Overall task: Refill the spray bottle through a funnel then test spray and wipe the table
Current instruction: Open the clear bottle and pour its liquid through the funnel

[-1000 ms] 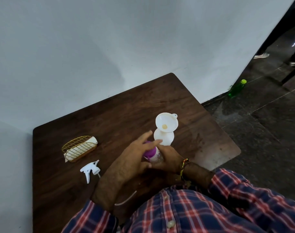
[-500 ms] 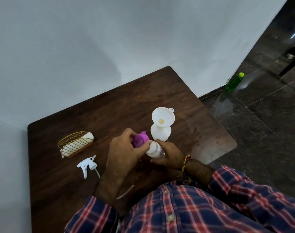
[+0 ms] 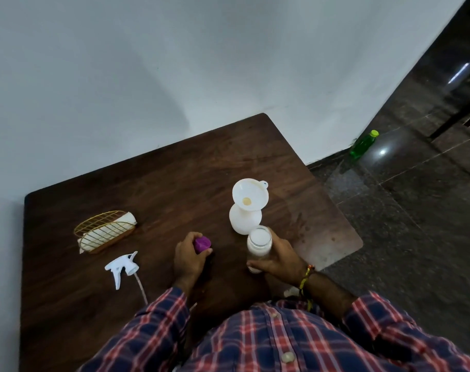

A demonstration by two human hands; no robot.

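A white spray bottle point(image 3: 245, 219) stands mid-table with a white funnel point(image 3: 250, 194) seated in its neck. Just in front of it my right hand point(image 3: 278, 257) grips a clear refill bottle point(image 3: 258, 242), uncapped and upright, with white liquid inside. My left hand point(image 3: 188, 257) holds the bottle's purple cap point(image 3: 202, 244) low over the table, apart from the bottle. The white trigger sprayer head point(image 3: 122, 267) with its dip tube lies on the table at the left.
A gold wire holder point(image 3: 105, 232) with a white cloth sits at the table's left. The dark wooden table point(image 3: 174, 178) butts against a white wall. A green bottle point(image 3: 363, 144) stands on the floor at the right.
The purple cap came off the refill bottle in my left hand and moved left, down toward the table. My right hand stood the bottle upright.
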